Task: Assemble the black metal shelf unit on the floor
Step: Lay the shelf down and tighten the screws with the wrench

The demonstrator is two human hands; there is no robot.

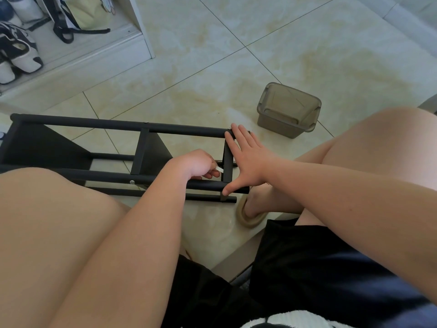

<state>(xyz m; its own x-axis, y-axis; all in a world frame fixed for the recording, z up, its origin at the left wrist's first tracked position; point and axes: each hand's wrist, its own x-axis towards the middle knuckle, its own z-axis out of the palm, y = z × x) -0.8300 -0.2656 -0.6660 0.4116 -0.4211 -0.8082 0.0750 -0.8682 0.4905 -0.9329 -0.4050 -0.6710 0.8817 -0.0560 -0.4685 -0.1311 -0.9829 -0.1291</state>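
- Shelf [139, 152] lies sideways on the floor [212, 67], rails [94, 123] and panels [47, 147] joined.
- Right hand [246, 157], fingers spread, presses its right end bar [228, 170].
- Left hand [199, 163]: grip pinches a pale tool [220, 169], perhaps a hex key, beside that bar; end fastening likely remains.

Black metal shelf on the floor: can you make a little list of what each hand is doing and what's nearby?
shelf: black metal shelf unit, lying on its side on the cream tiled floor
left hand: pinches a small pale tool beside the end bar
right hand: flat, fingers straight, pressing the shelf's end bar
nearby: translucent brown plastic box, apart from the shelf
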